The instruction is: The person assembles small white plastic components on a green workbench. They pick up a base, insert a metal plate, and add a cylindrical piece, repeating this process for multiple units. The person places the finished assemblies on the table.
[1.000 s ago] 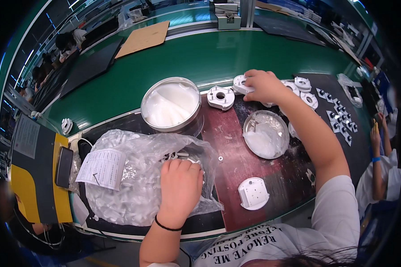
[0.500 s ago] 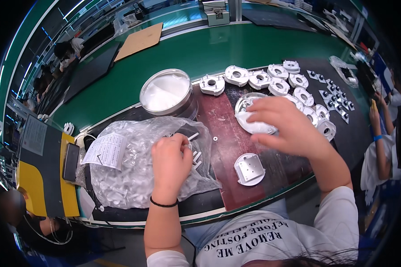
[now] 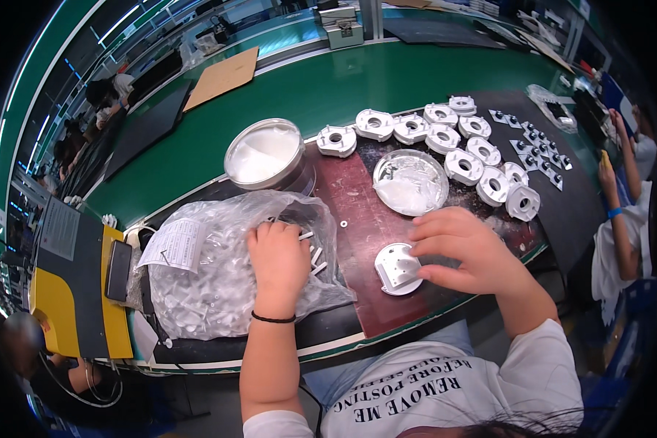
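The right hand (image 3: 466,252) pinches the rim of a light, rigid white plastic housing (image 3: 397,268), best gripped by its edges, while the left hand (image 3: 277,257) rests loosely curled on the slippery bag of small white parts (image 3: 212,285).

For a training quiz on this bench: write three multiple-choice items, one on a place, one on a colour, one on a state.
1. Where does the left hand rest?
A. on the clear bag
B. on the round tin
C. on the cardboard sheet

2. What colour is the belt behind the bench?
A. red
B. green
C. white

3. What is the right hand doing?
A. lying flat, away from any part
B. gripping the round tin
C. fingers at the white part on the mat

A: the palm lies on the bag.
B: the belt is green.
C: its fingertips meet the part's edge.
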Available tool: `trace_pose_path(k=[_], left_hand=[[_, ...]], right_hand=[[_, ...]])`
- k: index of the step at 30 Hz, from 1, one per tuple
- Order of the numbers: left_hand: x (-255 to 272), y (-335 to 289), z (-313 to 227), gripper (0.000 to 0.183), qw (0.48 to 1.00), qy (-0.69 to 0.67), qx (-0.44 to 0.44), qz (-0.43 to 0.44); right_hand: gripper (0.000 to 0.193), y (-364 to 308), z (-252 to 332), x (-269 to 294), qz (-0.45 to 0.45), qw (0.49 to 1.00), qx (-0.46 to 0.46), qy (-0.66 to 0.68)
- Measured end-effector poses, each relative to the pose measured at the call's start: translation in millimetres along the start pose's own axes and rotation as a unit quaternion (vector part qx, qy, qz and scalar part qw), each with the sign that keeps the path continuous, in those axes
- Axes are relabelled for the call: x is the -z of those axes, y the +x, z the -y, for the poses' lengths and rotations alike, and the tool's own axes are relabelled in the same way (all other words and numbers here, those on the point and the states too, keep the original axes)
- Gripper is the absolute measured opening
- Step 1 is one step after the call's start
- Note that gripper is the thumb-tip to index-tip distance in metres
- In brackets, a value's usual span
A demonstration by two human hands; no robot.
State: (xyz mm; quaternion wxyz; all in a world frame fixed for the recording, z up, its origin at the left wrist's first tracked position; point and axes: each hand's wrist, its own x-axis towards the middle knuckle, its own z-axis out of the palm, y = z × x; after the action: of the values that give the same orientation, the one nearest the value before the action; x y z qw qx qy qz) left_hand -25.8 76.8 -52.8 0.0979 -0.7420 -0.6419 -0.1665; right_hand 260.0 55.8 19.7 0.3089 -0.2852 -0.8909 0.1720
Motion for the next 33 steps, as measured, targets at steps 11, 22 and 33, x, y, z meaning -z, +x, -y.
trace_pose_path(k=[11,22,33], left_hand=[[11,5,-11,0.013,0.994,-0.043,-0.036,-0.096],[33,-6,-51,0.024,0.94,-0.245,-0.195,-0.135],[29,-18,-65,0.038,0.898,-0.326,-0.28,-0.092]], right_hand=[[0.024,13,-6,-22,-0.018,0.998,0.065,0.0],[0.022,24,-15,-49,-0.06,0.996,0.068,-0.005],[0.018,-2,-17,-43,-0.036,0.999,0.004,0.014]])
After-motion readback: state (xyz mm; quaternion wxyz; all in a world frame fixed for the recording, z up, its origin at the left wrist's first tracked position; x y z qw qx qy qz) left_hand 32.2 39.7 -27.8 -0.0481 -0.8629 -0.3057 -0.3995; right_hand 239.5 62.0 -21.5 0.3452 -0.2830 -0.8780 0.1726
